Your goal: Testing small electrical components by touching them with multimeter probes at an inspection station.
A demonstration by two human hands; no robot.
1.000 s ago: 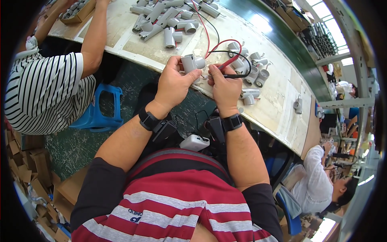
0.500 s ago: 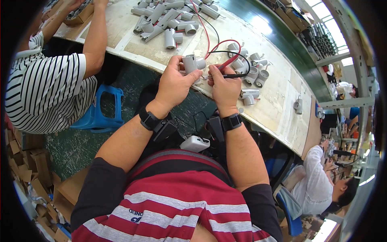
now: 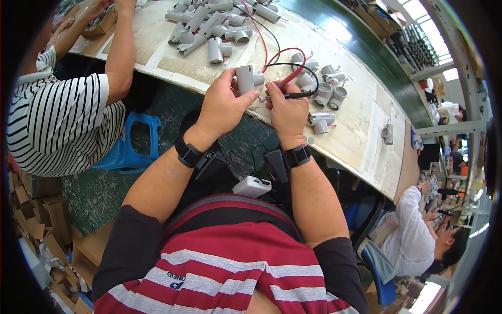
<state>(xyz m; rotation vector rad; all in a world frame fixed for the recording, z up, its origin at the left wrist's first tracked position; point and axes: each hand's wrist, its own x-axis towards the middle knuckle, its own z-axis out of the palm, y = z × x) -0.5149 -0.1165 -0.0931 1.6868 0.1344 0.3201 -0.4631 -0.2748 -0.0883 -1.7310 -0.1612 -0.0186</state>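
Left hand closed around a grey fitting, held upright just above the bench edge, thumb and fingers wrapped on its lower half. Right hand closed on two probes, one red, one black, tips aimed leftward at the fitting's base, almost touching it. Red and black leads looping up and away from the right hand across the bench. More grey fittings lying just right of the right hand; a larger heap well beyond the left hand. Black bands on both wrists. Farther left of the left hand, another person's arm in a striped shirt, resting on the bench, above a blue stool.
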